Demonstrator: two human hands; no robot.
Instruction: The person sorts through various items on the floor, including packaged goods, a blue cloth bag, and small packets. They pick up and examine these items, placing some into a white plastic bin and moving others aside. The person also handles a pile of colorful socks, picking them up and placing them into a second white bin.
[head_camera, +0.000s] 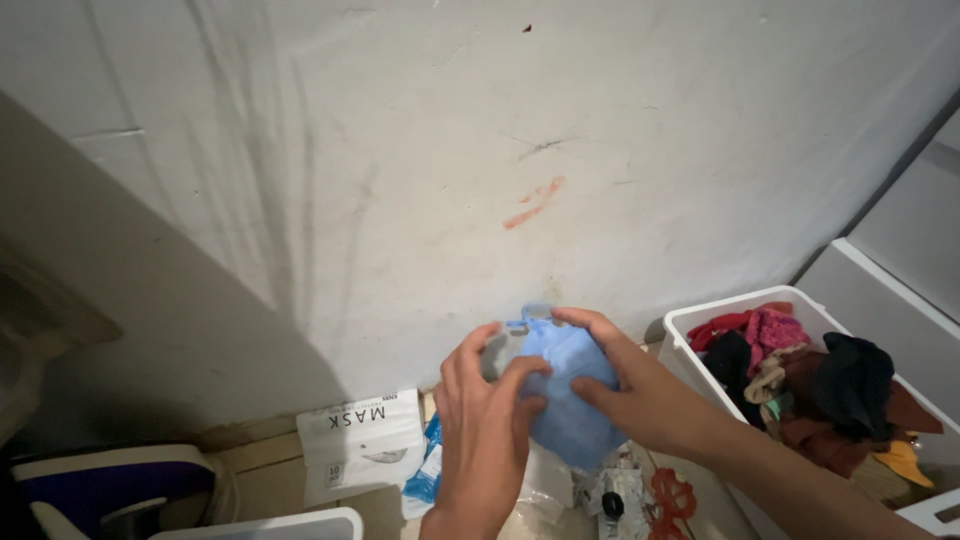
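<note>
Pinching a light blue cloth piece (568, 395) from both sides, just in front of the wall. Left hand (487, 430) curling its fingers (522, 378) closed onto the near left edge of the fabric, thumb pressing into it. Right hand (640, 390) closing over the right side, thumb lying on the front face and forefinger reaching across the top, by a small loop at the upper edge. Holding the bundle up off the floor, at lower centre of the view.

Facing a grubby white wall (480, 150), showing grey streaks, a reddish smear and a thin dark scratch. Meeting a pale tiled floor (265, 485) along the bottom, partly in shadow at the left.

Lying directly below the hands: clear plastic wrappers (545, 495), a blue packet (428, 470) and a tangle of red cord (672, 500). Leaning against the wall further left, a flat white box (362, 445). Sitting at the far left, a white and dark blue appliance (110, 485), only partly showing.

Standing to the right, a white plastic bin (685, 340), heaped with crumpled clothes (810, 385) in red, pink, black, brown and tan. Running behind it, a grey cabinet front (915, 235).
</note>
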